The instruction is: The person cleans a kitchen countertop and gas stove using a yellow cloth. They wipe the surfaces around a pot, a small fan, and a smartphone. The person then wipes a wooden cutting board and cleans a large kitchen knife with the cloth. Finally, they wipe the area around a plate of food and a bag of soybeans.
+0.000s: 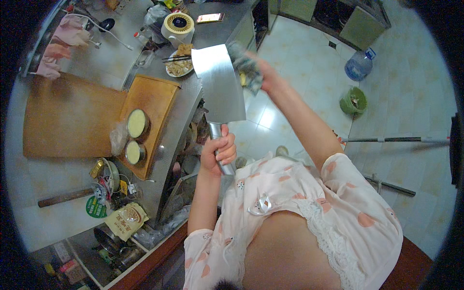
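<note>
My left hand (pixel 220 152) grips the metal handle of a wide steel cleaver (pixel 221 85), its blade pointing away from me. Just right of the blade, my right hand (pixel 266 72) holds a crumpled blue-green cloth (pixel 244 67), blurred; whether the cloth touches the steel I cannot tell. Beyond the blade's left edge stands a plate of food (pixel 176 74) with dark chopsticks (pixel 175 58) across it. Two round metal tins with pale yellow contents, one (pixel 137 123) farther off and one (pixel 135 152) nearer, rest on a wooden board (pixel 159 108) on the counter.
A larger wooden board (pixel 69 119) leans at the wall. A cream-coloured round-topped appliance (pixel 178 29) and a phone (pixel 210 18) occupy the far counter. A yellow package (pixel 127 221) lies near the close end. On the tiled floor stand a green bin (pixel 353 100) and a blue water bottle (pixel 359 66).
</note>
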Tool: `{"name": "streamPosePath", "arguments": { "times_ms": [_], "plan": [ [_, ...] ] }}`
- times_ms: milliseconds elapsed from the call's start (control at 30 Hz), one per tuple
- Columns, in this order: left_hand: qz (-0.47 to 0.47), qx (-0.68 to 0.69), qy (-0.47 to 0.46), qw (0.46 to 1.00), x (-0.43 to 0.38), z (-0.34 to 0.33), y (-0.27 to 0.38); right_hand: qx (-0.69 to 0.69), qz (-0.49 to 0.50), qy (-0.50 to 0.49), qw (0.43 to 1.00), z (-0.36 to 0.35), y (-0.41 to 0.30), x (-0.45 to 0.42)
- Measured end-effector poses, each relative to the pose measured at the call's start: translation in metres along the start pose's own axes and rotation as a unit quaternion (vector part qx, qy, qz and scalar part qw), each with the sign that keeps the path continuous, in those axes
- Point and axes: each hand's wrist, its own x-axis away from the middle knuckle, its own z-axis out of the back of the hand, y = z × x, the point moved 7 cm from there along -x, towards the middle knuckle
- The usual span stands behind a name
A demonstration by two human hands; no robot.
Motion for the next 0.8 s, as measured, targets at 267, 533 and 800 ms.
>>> {"name": "streamPosePath", "arguments": {
  "times_ms": [267,533,800],
  "plan": [
    [-0.08,-0.331,0.2,0.919,0.0,0.015,0.031,0.353,-0.157,0.013,0.922,0.01,0.061,0.093],
    [-0.13,-0.859,0.298,0.394,-0.024,-0.005,0.027,0.224,0.031,0.103,0.969,-0.021,0.058,0.075],
    [0.048,-0.205,0.127,0.969,-0.022,0.036,-0.024,0.563,0.114,-0.02,0.818,-0.03,0.028,0.081]
  ]
}}
